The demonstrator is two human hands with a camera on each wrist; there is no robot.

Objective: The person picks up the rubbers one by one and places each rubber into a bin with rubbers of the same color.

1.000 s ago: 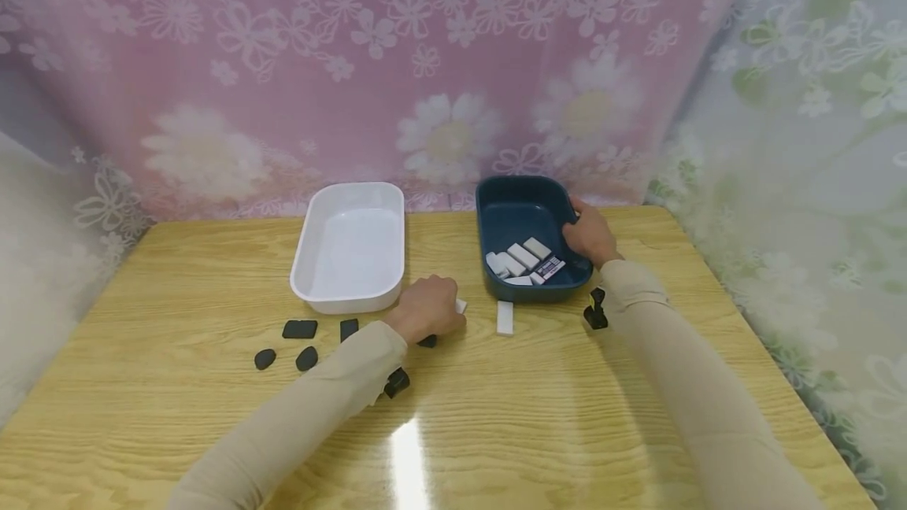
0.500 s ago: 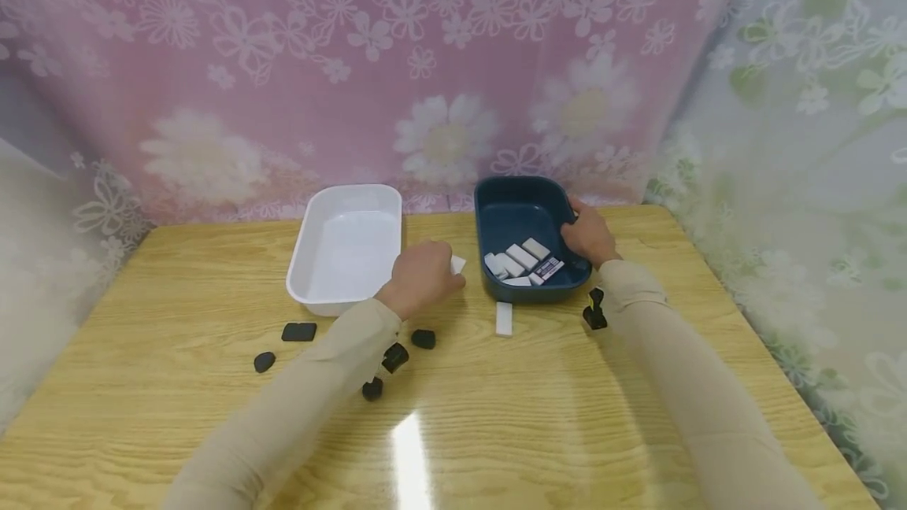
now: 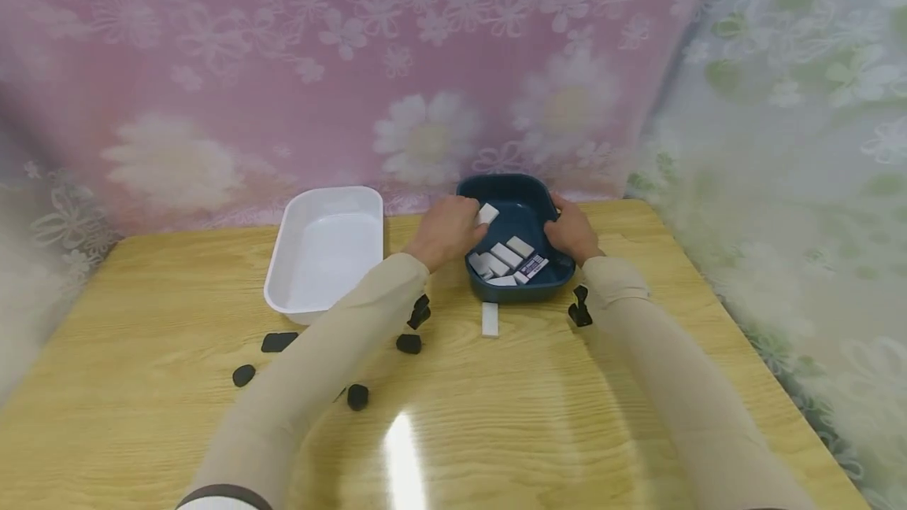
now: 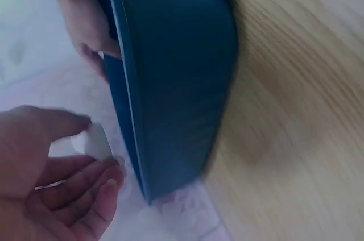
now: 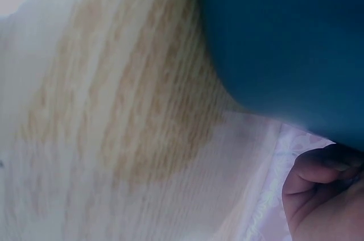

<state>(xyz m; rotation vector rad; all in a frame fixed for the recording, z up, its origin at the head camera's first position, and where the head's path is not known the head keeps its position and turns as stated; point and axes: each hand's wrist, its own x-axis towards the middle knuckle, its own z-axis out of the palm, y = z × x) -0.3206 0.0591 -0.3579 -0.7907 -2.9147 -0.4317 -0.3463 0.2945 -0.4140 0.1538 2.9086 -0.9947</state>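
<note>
My left hand pinches a white eraser between thumb and fingers at the left rim of the dark blue basin. In the left wrist view this eraser is held beside the basin's rim, apart from it. My right hand grips the basin's right rim, thumb inside; the right wrist view shows only part of that hand under the basin's wall. Several white erasers lie inside near the front, one with a dark printed label. Another white eraser lies on the table before the basin.
A white basin stands to the left on the wooden table. Black pieces lie in front: a flat rectangle, a rounded one and others near my left sleeve. A pink flowered curtain hangs behind.
My left hand has lifted the white eraser from the table and carried it up and rightward to the blue basin. The right hand keeps its grip on the rim. The view has shifted slightly.
</note>
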